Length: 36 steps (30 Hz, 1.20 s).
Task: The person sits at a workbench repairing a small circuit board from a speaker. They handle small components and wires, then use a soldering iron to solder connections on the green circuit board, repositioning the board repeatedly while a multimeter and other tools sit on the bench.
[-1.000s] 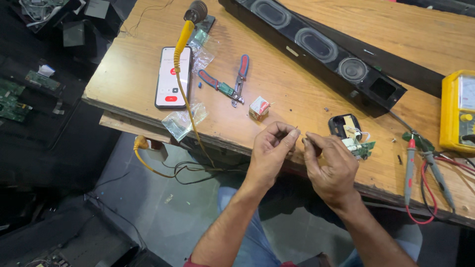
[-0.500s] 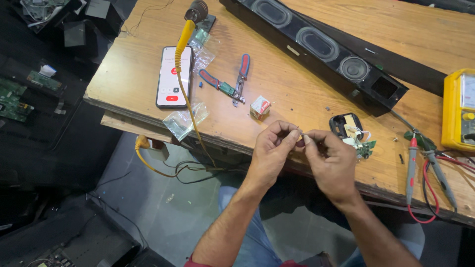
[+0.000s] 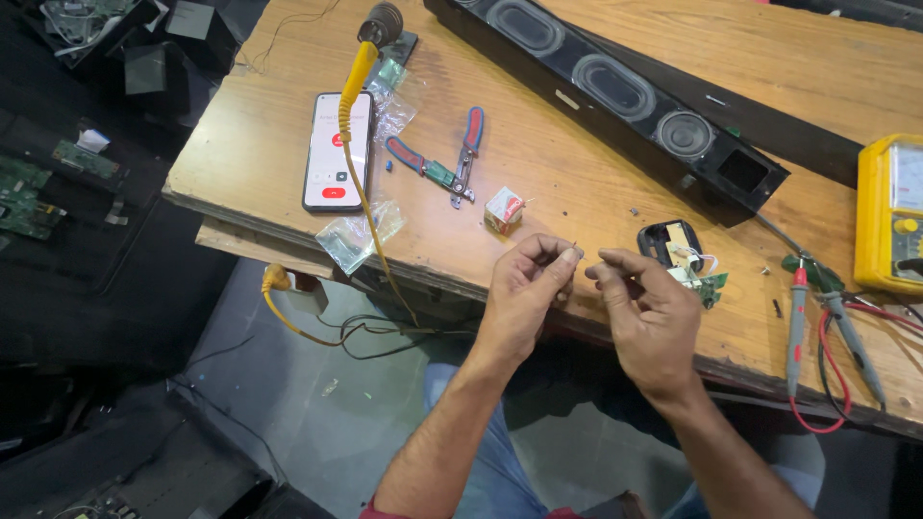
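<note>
Both hands hover over the near edge of the wooden worktop (image 3: 596,202). The left hand (image 3: 524,293) has its grip pinched together on a tiny part, too small to identify. The right hand (image 3: 649,312) also pinches thumb and fingertips together just beside it; what it holds is unclear. Just beyond the right grip lies a small opened black device (image 3: 668,242); beyond the left, a small white-and-red box (image 3: 503,210).

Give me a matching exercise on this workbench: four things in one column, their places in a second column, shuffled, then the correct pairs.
Things:
1. phone
2. yellow multimeter
3. pliers
4. small circuit board

Places:
A. at the table's right edge
B. just right of the right hand
C. under the yellow cable, at the left
D. between the phone and the long black speaker bar

Pairs: 1-C, 2-A, 3-D, 4-B
</note>
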Motion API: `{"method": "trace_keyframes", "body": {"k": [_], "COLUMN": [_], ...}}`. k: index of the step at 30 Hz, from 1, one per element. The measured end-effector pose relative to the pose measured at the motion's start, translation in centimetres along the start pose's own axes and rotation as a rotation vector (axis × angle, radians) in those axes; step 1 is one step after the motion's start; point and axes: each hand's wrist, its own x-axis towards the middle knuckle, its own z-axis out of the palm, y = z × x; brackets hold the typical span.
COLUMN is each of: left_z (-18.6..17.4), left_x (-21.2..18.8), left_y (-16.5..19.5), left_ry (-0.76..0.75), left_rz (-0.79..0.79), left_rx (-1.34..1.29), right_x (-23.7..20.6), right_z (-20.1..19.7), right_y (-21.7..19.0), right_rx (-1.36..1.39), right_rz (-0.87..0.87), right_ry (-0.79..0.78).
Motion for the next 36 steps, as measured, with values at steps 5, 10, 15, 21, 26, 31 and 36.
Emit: {"method": "trace_keyframes", "body": {"k": [5, 10, 15, 21, 26, 31, 36], "left_z": [0.0, -0.1, -0.2, -0.3, -0.2, -0.3, -0.4], "left_x": [0.0, -0.1, -0.1, 0.0, 0.0, -0.4, -0.4], "left_y": [0.2, 0.2, 0.3, 0.4, 0.3, 0.5, 0.7], "left_ry": [-0.001, -0.016, -0.019, -0.023, -0.019, -0.035, -0.084], "left_rz": [0.014, 0.009, -0.027, -0.024, -0.023, -0.031, -0.039], "left_rx": [0.028, 0.018, -0.010, -0.039, -0.024, 0.109, 0.142], "right_x": [0.4, 0.6, 0.6, 0.5, 0.4, 1.4, 2.3], "right_z": [0.7, 0.9, 1.2, 0.7, -0.5, -2.8, -3.8], "right_y": [-0.4, -0.5, -0.3, 0.8, 0.4, -2.0, -3.7], "right_rx": [-0.139, -0.219, -0.135, -0.153, -0.065, -0.279, -0.422], "right_rz": [-0.185, -0.233, -0.103, -0.010, 0.017, -0.175, -0.261], "right_ry": [0.026, 0.051, 0.040, 0.003, -0.017, -0.103, -0.243]}}
